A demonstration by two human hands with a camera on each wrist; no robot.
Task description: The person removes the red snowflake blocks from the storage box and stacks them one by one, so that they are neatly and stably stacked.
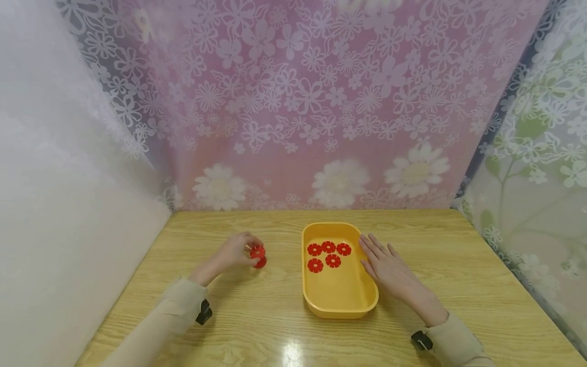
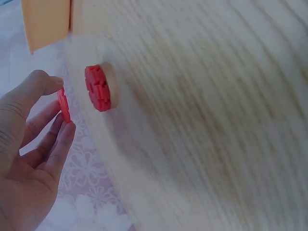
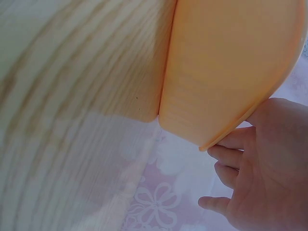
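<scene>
My left hand [image 1: 236,251] pinches a red notched plastic disc [image 2: 64,105] between thumb and fingertips, holding it above the table. Just beneath it, a short stack of the same red discs [image 2: 98,88] lies on the wood; how many are in it I cannot tell. On the right, my right hand [image 1: 395,272] rests with straight fingers against the right rim of a yellow plastic tub [image 1: 339,310]. In the right wrist view the fingers [image 3: 226,156] touch the tub's edge from outside. Inside the tub, several red discs [image 1: 333,261] lie flat toward its far end.
The wooden table [image 1: 275,336] extends around the tub and both hands. A pink floral curtain [image 1: 293,127] hangs at the back edge, with a white wall [image 1: 69,178] to the left and a floral cloth [image 1: 536,168] to the right.
</scene>
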